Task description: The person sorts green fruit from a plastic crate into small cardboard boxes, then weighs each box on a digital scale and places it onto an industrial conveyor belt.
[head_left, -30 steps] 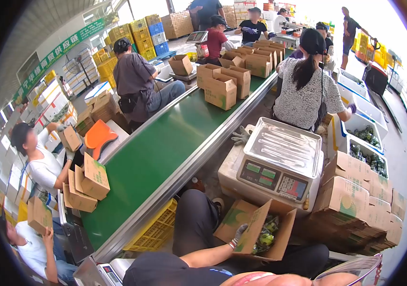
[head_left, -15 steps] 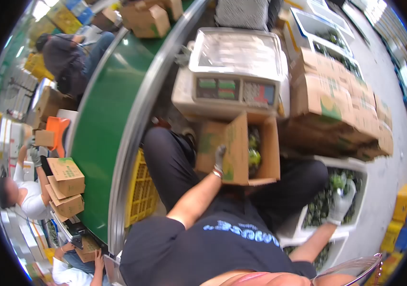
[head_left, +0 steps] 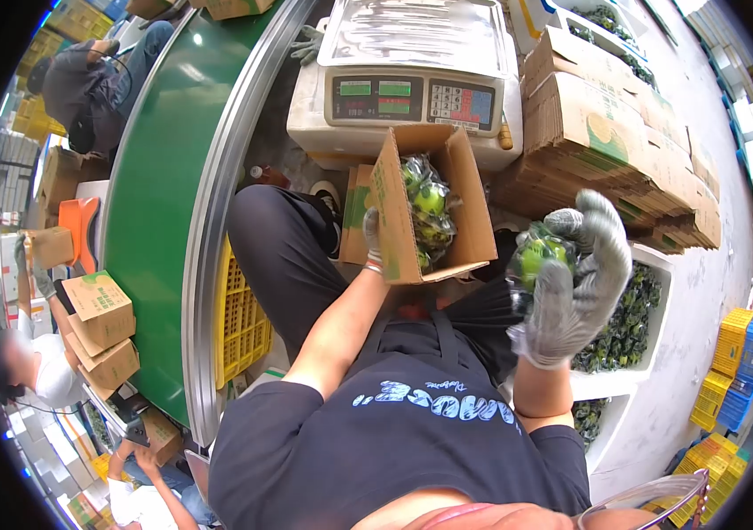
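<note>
My left hand, in a grey glove, grips the left wall of an open cardboard box tilted on my lap. Inside the box lie several green vegetables in clear plastic wrap. My right hand, also gloved, is raised to the right of the box with its fingers curled round a clear plastic-wrapped green vegetable; its exact kind is hard to make out. Below that hand stands a white foam crate filled with more dark green wrapped produce.
A digital scale stands beyond the box. Stacked flattened cartons are at right. On the left runs a green conveyor belt with a metal rail, a yellow crate beside it. Co-workers sit across the belt.
My right hand has lifted out of the foam crate with a wrapped green vegetable and come up towards the box. My left hand keeps hold of the box, which has tilted a little.
</note>
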Motion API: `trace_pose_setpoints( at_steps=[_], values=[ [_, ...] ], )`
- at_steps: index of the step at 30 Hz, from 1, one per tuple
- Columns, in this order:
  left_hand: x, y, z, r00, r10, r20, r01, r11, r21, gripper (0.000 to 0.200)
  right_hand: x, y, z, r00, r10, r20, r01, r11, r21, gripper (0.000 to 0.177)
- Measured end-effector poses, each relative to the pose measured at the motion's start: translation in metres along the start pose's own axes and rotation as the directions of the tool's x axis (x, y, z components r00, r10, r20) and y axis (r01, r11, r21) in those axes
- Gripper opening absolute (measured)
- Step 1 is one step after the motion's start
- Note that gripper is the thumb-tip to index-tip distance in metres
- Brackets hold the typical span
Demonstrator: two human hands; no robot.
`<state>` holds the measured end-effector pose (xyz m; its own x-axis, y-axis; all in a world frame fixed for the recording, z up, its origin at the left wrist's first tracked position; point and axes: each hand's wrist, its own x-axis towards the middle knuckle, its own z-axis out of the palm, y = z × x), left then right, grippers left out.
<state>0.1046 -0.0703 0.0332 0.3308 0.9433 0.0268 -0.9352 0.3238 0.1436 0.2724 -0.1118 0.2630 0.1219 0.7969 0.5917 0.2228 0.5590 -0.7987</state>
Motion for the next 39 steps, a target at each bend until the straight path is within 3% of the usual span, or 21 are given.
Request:
trace_pose_setpoints(
  at_steps=[1,3,4,7,9,10,12,15,16,18,19,20,22,24,25,27,30,31,34,37,39],
  values=[
    [0.004,0.001,0.001,1.0,0.011,0.014,-0.011,1.0,-0.017,0.083,-0.006,0.009,0.004,0.995,-0.099,0.031,0.099,0.995,-0.006,0.032],
    [0.008,0.002,0.013,0.993,0.065,0.096,-0.044,0.978,-0.204,0.082,0.002,0.012,0.023,0.906,-0.035,0.421,0.146,0.961,-0.234,0.026],
    [0.008,0.007,0.02,0.991,0.131,0.022,-0.13,0.991,-0.028,0.08,-0.007,0.021,0.025,0.785,0.073,0.616,0.318,0.805,-0.5,0.025],
    [0.017,0.031,0.014,0.995,0.09,-0.035,-0.091,0.996,-0.014,0.077,-0.011,0.022,-0.001,0.942,0.058,0.331,0.11,0.877,-0.467,0.032],
    [0.034,0.04,-0.023,0.984,0.156,-0.084,-0.16,0.986,-0.045,0.075,-0.028,0.044,-0.016,0.965,0.247,0.094,-0.236,0.965,-0.115,0.053],
    [0.043,0.041,-0.015,0.98,0.183,-0.074,-0.187,0.981,-0.05,0.073,-0.033,0.055,-0.016,0.921,0.385,0.058,-0.388,0.92,0.053,0.063],
    [0.06,0.044,0.004,0.97,0.237,-0.053,-0.24,0.969,-0.061,0.07,-0.034,0.064,0.014,0.843,0.452,0.292,-0.457,0.888,-0.056,0.093],
    [0.08,0.035,0.044,0.904,0.426,0.029,-0.426,0.905,-0.017,0.066,-0.061,0.115,0.057,0.826,0.412,0.384,-0.271,0.888,-0.371,0.068],
    [0.087,0.042,0.05,0.902,0.373,0.217,-0.362,0.928,-0.089,0.07,-0.035,0.107,0.076,0.976,0.016,0.218,0.085,0.89,-0.447,0.059],
    [0.107,0.079,0.077,0.906,0.36,0.222,-0.419,0.838,0.351,0.075,0.001,0.126,0.063,0.946,0.25,0.207,-0.255,0.967,-0.006,0.047],
    [0.124,0.105,0.118,0.866,0.369,0.337,-0.49,0.763,0.421,0.076,0.016,0.143,0.051,0.954,0.168,0.25,-0.178,0.984,0.018,0.043],
    [0.143,0.13,0.154,0.817,0.361,0.448,-0.561,0.677,0.477,0.078,0.048,0.139,0.041,0.93,0.088,0.358,-0.058,0.994,-0.093,0.044],
    [0.172,0.155,0.164,0.741,0.529,0.413,-0.671,0.568,0.476,0.072,0.086,0.199,0.017,0.853,0.221,0.472,-0.149,0.971,-0.187,0.043],
    [0.191,0.169,0.162,0.866,0.401,0.298,-0.498,0.645,0.58,0.054,0.135,0.215,0.025,0.84,0.286,0.461,-0.22,0.956,-0.193,0.07],
    [0.206,0.174,0.151,0.845,0.413,0.341,-0.533,0.593,0.603,0.055,0.158,0.224,0.03,0.825,0.313,0.47,-0.248,0.949,-0.196,0.081],
    [0.223,0.178,0.153,0.818,0.427,0.385,-0.566,0.479,0.671,0.059,0.184,0.241,0.041,0.822,0.237,0.518,-0.17,0.97,-0.174,0.071],
    [0.232,0.173,0.145,0.837,0.441,0.325,-0.502,0.38,0.777,0.067,0.191,0.304,0.06,0.872,0.149,0.466,0.072,0.903,-0.424,0.056],
    [0.238,0.173,0.139,0.853,0.438,0.283,-0.467,0.4,0.789,0.069,0.189,0.317,0.064,0.846,0.397,0.355,-0.267,0.893,-0.362,0.045],
    [0.245,0.186,0.125,0.883,0.407,0.234,-0.417,0.448,0.791,0.075,0.212,0.26,0.061,0.709,0.466,0.53,-0.144,0.831,-0.538,0.05],
    [0.227,0.185,0.145,0.846,0.463,0.263,-0.477,0.441,0.76,0.073,0.209,0.249,0.03,0.886,0.253,0.388,-0.272,0.962,-0.007,0.063],
    [0.213,0.206,0.119,0.79,0.579,0.201,-0.479,0.381,0.791,0.067,0.22,0.209,0.013,0.963,0.213,0.164,-0.234,0.964,0.126,0.058]
  ],
)
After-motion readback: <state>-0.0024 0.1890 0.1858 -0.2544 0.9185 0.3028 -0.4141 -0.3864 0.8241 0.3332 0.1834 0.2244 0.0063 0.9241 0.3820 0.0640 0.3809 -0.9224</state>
